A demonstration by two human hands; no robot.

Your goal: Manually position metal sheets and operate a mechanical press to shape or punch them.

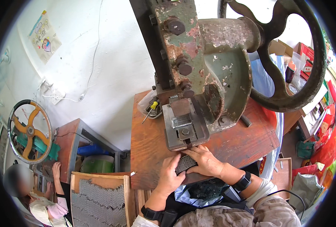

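Both my hands are at the front edge of a metal die block (185, 125) under an old green-painted hand press (183, 53). Between them is a curved stack of thin grey metal strips (185, 164). My left hand (171, 176) is closed along the stack's left side, fingers pointing up toward the block. From the right, my right hand (206, 162) closes on the same stack, its fingertips near the block's front edge. The die block carries a bolt and a ridged grey piece on top. The fingers partly hide the stack's ends.
A large handwheel (315, 72) hangs over the right side. Behind the die sits a plastic tub (144, 103) with a yellow-handled screwdriver (153, 106). At lower left stands a wooden tray (127, 196) of grey strips. Farther left, a person (49, 206) works by another wheel (30, 131).
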